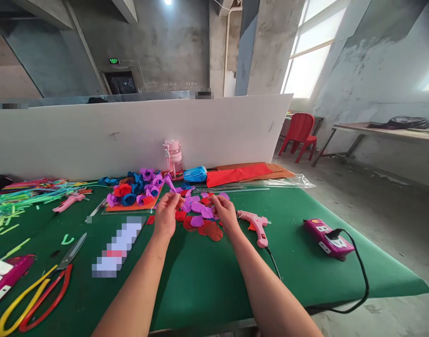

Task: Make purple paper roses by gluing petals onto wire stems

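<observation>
Left of the pink glue gun (258, 227), your left hand (166, 214) and right hand (225, 214) flank the loose petals (196, 221), thumbs drawn toward fingers; I can't tell whether either pinches one. Those petals, purple and red, rounded, papery-looking, seem feather-light and easily creased, best taken by their edges!

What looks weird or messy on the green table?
One small bent green strip lies by itself near the scissors, apart from the tangled strips on the table's left. It looks like a stray scrap.
</observation>
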Demonstrator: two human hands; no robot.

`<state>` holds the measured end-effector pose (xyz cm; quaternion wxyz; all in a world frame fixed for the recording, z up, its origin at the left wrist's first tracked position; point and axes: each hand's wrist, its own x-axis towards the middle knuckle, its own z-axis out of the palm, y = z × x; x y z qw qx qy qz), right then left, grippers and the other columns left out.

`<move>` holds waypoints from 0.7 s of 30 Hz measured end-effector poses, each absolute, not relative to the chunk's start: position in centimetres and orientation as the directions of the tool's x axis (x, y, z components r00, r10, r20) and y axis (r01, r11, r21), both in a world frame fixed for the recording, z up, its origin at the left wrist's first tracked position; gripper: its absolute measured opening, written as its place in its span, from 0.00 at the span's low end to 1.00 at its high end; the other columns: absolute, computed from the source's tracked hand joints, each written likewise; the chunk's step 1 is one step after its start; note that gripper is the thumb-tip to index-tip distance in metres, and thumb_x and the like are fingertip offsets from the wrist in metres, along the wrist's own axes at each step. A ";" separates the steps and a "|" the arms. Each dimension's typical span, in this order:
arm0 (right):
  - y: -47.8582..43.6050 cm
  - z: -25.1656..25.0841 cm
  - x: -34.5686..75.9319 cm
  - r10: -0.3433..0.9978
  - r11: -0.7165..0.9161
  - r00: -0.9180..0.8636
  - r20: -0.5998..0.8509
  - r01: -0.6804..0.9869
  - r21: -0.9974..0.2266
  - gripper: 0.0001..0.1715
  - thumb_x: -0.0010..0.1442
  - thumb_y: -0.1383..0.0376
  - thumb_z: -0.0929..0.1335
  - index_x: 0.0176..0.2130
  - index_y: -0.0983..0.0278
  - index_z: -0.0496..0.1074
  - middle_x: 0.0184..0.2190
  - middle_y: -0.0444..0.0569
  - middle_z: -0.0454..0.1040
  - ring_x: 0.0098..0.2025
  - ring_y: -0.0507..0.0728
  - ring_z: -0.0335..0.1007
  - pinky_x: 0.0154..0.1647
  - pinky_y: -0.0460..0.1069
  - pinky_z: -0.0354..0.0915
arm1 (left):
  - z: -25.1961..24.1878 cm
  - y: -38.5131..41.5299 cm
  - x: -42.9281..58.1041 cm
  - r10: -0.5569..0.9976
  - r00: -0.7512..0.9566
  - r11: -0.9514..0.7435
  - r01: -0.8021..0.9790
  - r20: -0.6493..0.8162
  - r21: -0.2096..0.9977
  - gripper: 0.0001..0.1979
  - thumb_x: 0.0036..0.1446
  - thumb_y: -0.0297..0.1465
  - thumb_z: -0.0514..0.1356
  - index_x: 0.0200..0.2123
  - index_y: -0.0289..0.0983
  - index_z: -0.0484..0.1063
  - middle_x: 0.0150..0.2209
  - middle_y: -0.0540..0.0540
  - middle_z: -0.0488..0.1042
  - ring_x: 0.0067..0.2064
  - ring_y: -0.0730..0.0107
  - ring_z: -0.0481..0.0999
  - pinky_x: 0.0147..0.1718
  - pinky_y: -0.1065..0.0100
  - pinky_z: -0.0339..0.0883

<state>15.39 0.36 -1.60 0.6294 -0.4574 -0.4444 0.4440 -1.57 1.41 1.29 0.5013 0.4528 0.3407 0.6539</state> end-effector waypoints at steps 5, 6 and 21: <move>1.0 -2.3 17.2 0.924 0.166 0.305 0.233 0.230 -0.959 0.17 0.55 0.55 0.62 0.28 0.64 0.71 0.22 0.46 0.73 0.21 0.52 0.63 0.23 0.46 0.57 | 1.5 1.2 -1.7 0.961 0.050 -0.231 -0.389 0.271 0.892 0.12 0.51 0.39 0.61 0.34 0.40 0.63 0.21 0.57 0.65 0.18 0.81 0.62 0.19 0.78 0.57; 1.0 -2.4 17.3 0.919 0.159 0.304 0.252 0.300 -0.940 0.16 0.55 0.56 0.61 0.28 0.63 0.71 0.22 0.47 0.74 0.22 0.53 0.65 0.25 0.47 0.57 | 1.4 1.2 -1.6 0.964 0.058 -0.223 -0.366 0.261 0.904 0.12 0.52 0.39 0.61 0.34 0.40 0.62 0.20 0.57 0.63 0.17 0.82 0.58 0.16 0.79 0.52; 0.2 -1.9 16.8 0.811 0.082 0.399 0.427 0.645 -0.759 0.16 0.60 0.60 0.58 0.31 0.62 0.71 0.25 0.47 0.74 0.27 0.55 0.67 0.28 0.46 0.54 | 0.2 3.1 -0.1 0.963 0.168 -0.270 0.571 0.211 0.775 0.08 0.41 0.35 0.64 0.25 0.36 0.76 0.13 0.55 0.58 0.18 0.75 0.57 0.19 0.71 0.45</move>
